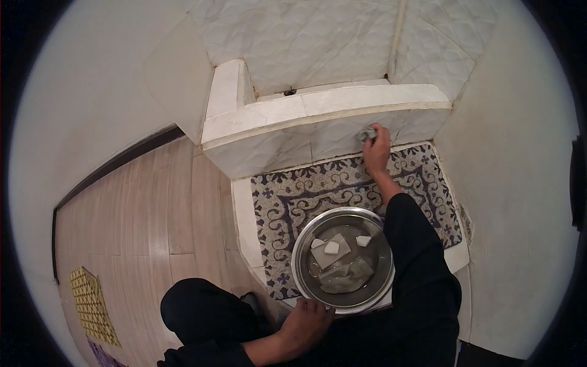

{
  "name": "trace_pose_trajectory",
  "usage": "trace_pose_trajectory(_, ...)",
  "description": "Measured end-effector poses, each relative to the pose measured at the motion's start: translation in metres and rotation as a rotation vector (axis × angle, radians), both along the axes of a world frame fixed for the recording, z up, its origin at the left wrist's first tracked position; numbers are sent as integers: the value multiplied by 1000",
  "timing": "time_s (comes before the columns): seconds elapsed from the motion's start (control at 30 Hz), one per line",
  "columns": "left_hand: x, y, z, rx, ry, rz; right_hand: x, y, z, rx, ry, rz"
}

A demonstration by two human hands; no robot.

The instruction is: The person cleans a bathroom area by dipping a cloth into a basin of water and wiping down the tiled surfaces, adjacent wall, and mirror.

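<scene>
My right hand (377, 151) reaches out to the low tiled wall (281, 147). Its fingers are closed around a crumpled grey scrubber (367, 135), which is against the marbled tile face. Close to my body, my left hand (307, 323) has its curled fingers on the near rim of a round metal basin (298, 241). Inside the basin are cloudy water, a flat pale square piece (338, 249), several small white chunks (363, 241) and a limp greyish cloth or bag (348, 276); I cannot tell which.
Under the basin lies a patterned mat (275, 208) with dark scrolls. Wood-look floor (140, 214) stretches to the left, with a yellow patterned mat (95, 303) near the wall. A white ledge (324, 104) tops the low wall. A plain wall (513, 183) stands close on the right.
</scene>
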State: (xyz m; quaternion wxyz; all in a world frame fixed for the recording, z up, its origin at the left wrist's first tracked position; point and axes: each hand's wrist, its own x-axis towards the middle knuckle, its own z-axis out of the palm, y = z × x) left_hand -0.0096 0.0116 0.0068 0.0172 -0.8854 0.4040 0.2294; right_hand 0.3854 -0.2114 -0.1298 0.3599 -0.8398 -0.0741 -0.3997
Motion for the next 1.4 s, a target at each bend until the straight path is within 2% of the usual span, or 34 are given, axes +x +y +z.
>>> trace_pose_trajectory(0.07,-1,0,-5,10,-1,-5,4,-10,-9,160,96,-172)
trace_pose_trajectory(0.17,-1,1,-8,-18,-35,-25,5,-1,-13,282,151,-262)
trace_pose_trajectory(0.27,-1,-1,-10,2,-51,-47,-5,12,-21,240,159,-135)
trace_pose_trajectory(0.37,-4,1,-14,-129,-218,-54,-16,30,-28,119,150,116)
trace_pose_trajectory(0.4,-4,0,-14,-113,-201,-45,-17,36,-31,78,154,205)
trace_pose_trajectory(0.6,-2,-2,-11,-122,-172,-9,-15,45,-30,193,185,191)
trace_pose_trajectory(0.7,-4,-1,-12,-95,-122,-13,-14,29,-29,225,265,-30)
trace_pose_trajectory(0.83,-2,-5,-3,-3,-30,-32,3,3,-28,475,422,-312)
trace_pose_trajectory(0.93,1,-5,0,0,-20,-51,8,14,-42,418,350,-308)
trace_pose_trajectory(1.03,2,-7,-5,-9,-56,-65,-8,48,-34,349,263,-89)
trace_pose_trajectory(1.13,1,-9,-8,-32,-43,-56,-10,74,-31,432,255,-42)
trace_pose_trajectory(1.3,5,-10,0,19,-15,-32,-2,63,-35,443,290,-168)
trace_pose_trajectory(1.4,4,-5,1,30,-41,-41,23,31,-43,607,350,-440)
